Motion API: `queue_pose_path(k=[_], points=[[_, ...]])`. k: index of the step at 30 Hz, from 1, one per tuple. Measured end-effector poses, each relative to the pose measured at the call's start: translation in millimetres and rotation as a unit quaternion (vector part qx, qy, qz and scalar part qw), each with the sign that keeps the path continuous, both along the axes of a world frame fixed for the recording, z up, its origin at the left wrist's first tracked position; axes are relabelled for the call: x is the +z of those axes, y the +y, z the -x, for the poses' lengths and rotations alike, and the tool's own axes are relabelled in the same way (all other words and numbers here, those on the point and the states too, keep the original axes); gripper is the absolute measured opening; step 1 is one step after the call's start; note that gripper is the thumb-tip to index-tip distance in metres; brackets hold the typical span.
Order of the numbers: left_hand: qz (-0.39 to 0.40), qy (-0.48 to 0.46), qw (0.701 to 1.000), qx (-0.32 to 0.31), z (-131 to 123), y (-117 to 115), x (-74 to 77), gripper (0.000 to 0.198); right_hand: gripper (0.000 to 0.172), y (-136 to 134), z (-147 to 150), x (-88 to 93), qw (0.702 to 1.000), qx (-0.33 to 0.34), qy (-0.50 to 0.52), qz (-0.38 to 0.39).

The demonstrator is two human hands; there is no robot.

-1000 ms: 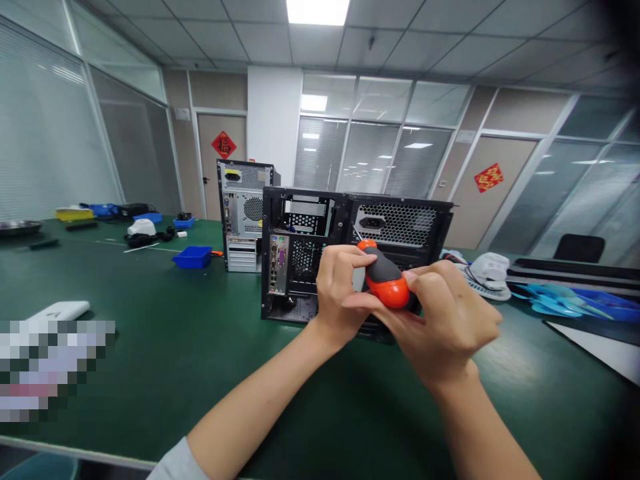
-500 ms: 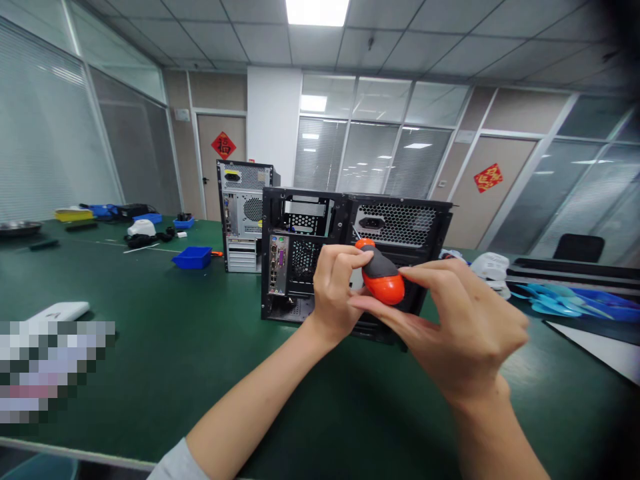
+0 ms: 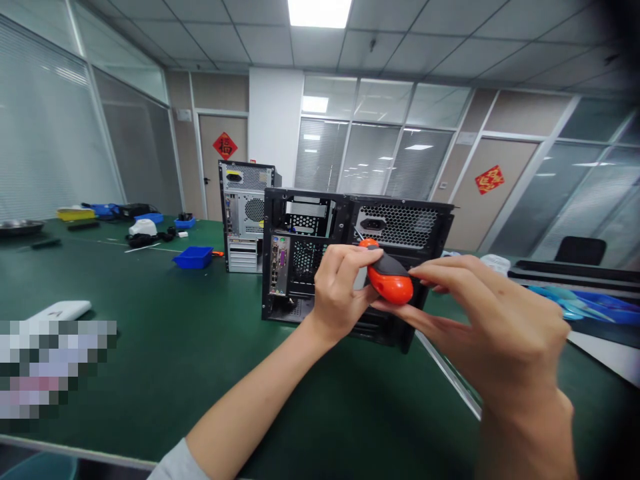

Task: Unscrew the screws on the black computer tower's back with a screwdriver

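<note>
At 12 o'clock, the left grip [image 3: 336, 292] pinches a screwdriver [image 3: 393, 287] near its neck, seemingly for steadiness, the right grip [image 3: 505, 330] its orange end, likely for turning, facing a computer case [image 3: 345, 212] on the counter [image 3: 200, 333].

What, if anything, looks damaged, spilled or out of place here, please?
Nothing appears spilled. The nearer computer case stands out: an opening at the upper left of its back exposes metal parts inside, so a cover may be missing, though that could be its design.
</note>
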State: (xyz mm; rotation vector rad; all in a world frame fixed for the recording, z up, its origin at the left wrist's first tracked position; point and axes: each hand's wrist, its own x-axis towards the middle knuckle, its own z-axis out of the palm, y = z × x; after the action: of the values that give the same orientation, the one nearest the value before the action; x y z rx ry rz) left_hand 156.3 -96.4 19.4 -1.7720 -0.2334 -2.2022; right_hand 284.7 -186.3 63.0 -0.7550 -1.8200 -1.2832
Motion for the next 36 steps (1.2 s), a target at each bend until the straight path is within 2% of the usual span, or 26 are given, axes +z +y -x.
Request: queue_pose_path(k=[5, 11, 16, 28, 36], points=[[-0.002, 0.03, 0.999, 0.013, 2, 3, 0.5, 0.02, 0.011, -1, -1, 2.2, 1.0, -0.002, 0.004, 0.021], [-0.022, 0.083, 0.996, 0.006, 7, 4, 3.6, 0.023, 0.011, -6, -1, 5.4, 0.999, 0.02, -0.007, 0.043], [-0.025, 0.113, 0.993, 0.028, 11, 5, 5.0, 0.023, 0.013, -6, -1, 6.4, 0.997, 0.027, -0.013, 0.066], [-0.032, 0.244, 0.969, 0.015, 28, 3, 19.4, 0.024, 0.018, -3, -7, 1.8, 0.994, 0.026, -0.024, 0.107], [-0.03, 0.266, 0.963, 0.012, 34, 2, 22.5, 0.024, 0.027, -5, -8, -0.6, 0.992, 0.021, -0.016, 0.125]])
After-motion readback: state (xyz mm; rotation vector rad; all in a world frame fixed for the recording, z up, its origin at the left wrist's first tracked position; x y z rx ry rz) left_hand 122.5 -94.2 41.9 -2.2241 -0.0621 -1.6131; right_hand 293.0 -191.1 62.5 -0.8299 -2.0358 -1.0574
